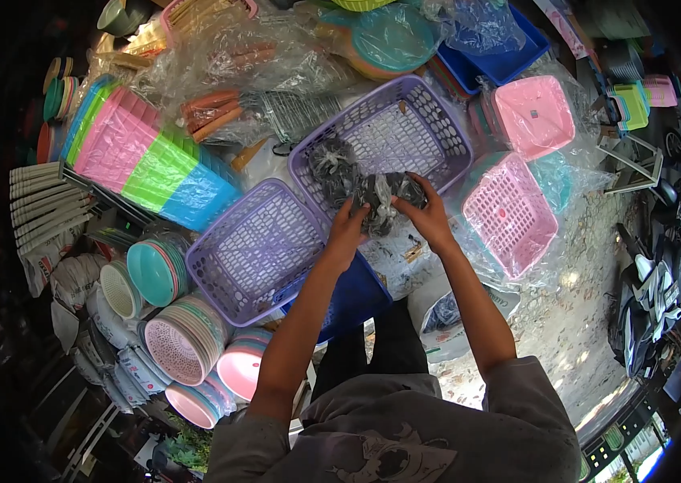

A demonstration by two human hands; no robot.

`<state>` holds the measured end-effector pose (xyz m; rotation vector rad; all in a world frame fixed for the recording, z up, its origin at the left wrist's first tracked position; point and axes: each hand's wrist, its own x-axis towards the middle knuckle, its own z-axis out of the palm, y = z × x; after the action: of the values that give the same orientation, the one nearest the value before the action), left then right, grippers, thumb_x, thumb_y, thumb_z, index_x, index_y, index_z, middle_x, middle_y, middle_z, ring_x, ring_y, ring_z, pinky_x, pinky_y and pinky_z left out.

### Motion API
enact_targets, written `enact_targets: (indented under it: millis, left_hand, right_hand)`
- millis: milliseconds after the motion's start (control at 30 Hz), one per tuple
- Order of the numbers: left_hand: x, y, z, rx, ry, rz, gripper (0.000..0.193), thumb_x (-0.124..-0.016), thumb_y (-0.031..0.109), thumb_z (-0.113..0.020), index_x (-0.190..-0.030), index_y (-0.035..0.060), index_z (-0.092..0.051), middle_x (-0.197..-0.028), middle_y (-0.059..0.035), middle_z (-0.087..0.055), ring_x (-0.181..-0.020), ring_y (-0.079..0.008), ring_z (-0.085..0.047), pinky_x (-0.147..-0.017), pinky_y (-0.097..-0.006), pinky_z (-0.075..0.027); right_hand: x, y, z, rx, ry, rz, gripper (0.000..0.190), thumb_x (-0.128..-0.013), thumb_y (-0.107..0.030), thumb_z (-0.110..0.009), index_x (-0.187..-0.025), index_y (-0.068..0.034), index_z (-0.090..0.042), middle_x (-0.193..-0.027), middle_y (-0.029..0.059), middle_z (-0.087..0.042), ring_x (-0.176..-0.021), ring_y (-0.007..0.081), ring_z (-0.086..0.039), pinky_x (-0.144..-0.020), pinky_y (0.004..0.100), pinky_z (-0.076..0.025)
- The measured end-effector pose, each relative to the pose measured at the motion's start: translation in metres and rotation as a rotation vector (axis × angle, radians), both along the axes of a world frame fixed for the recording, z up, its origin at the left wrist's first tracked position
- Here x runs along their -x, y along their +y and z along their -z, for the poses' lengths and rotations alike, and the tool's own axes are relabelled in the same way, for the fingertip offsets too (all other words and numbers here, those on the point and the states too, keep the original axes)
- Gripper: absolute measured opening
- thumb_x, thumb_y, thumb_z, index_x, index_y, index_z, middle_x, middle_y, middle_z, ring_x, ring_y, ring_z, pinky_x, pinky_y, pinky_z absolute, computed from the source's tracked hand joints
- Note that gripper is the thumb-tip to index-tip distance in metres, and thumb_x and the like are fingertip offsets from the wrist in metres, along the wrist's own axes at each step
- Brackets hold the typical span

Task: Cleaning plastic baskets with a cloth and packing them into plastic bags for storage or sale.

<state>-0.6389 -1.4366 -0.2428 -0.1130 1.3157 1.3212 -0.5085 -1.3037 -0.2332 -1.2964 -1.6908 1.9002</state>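
Observation:
Both of my hands grip a dark bundle in clear plastic (381, 202). The fingers of my left hand (347, 228) press on its left side, while my right hand (429, 212) curls around its right side. The bundle is over the near edge of a large purple plastic basket (452, 154). Inside that basket, at its left end, lies another dark plastic-wrapped bundle (333, 163); what either wrapping contains I cannot tell. A second purple basket (256, 253) stands to the left of my hands. Below my left forearm a dark blue plastic tray (355, 299) is partly hidden.
Stacked pink, green and blue bins (153, 157) lean at the left, above stacked round colanders (180, 344). Plastic-wrapped pink baskets (509, 211) stand at the right. An open white sack (437, 347) sits near my legs. Motorbikes (654, 296) are parked far right.

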Motion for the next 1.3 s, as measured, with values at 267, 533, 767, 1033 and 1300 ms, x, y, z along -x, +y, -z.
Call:
enact_targets:
  millis: [267, 533, 767, 1033, 1300]
  left_hand:
    - [0.076, 0.109, 0.112, 0.183, 0.026, 0.142, 0.059, -0.099, 0.02, -0.046, -0.15, 0.0094, -0.019, -0.147, -0.0129, -0.033, -0.126, -0.0329, -0.044, -0.095, -0.0459, -0.05]
    - [0.084, 0.099, 0.131, -0.065, 0.132, -0.067, 0.058, -0.099, 0.008, -0.037, -0.151, 0.0064, -0.011, -0.157, -0.014, -0.013, -0.129, -0.0331, -0.044, -0.105, -0.0388, -0.043]
    - [-0.005, 0.011, 0.061, -0.111, 0.087, -0.107, 0.054, -0.099, 0.015, -0.042, -0.149, 0.0054, -0.024, -0.154, -0.013, -0.024, -0.13, -0.0296, -0.044, -0.105, -0.0421, -0.04]
    - [-0.158, -0.073, 0.004, -0.03, -0.085, 0.284, 0.046, -0.097, 0.022, -0.049, -0.139, 0.0032, -0.042, -0.135, -0.0135, -0.051, -0.12, -0.0255, -0.052, -0.098, -0.038, -0.044]
    - [-0.267, -0.088, 0.042, -0.089, -0.201, 0.765, 0.045, -0.097, 0.023, -0.052, -0.138, 0.0066, -0.044, -0.137, -0.012, -0.049, -0.122, -0.024, -0.049, -0.1, -0.0372, -0.042]
  right_hand:
    - [0.086, 0.104, 0.153, 0.109, -0.109, 0.15, 0.071, -0.082, -0.024, -0.071, -0.14, 0.001, -0.037, -0.134, 0.0206, -0.048, -0.115, 0.0257, -0.054, -0.095, 0.0333, -0.044]
    - [0.11, 0.116, 0.22, -0.06, -0.21, -0.101, 0.077, -0.092, -0.028, -0.053, -0.147, 0.008, -0.013, -0.147, 0.0307, -0.031, -0.138, 0.0363, -0.033, -0.111, 0.0344, -0.028]
    - [0.033, 0.013, 0.14, -0.031, 0.093, 0.183, 0.054, -0.095, -0.021, -0.054, -0.141, 0.002, -0.036, -0.141, 0.0216, -0.044, -0.124, 0.0301, -0.05, -0.101, 0.0353, -0.041]
    - [-0.162, -0.149, 0.035, 0.187, 0.108, 0.583, 0.03, -0.095, -0.011, -0.057, -0.121, 0.001, -0.053, -0.111, 0.0118, -0.062, -0.098, 0.0141, -0.06, -0.083, 0.028, -0.049]
    - [-0.3, -0.229, 0.071, 0.231, -0.118, 0.934, 0.029, -0.092, -0.01, -0.059, -0.118, 0.001, -0.054, -0.099, 0.0062, -0.063, -0.088, 0.012, -0.057, -0.076, 0.0249, -0.046]
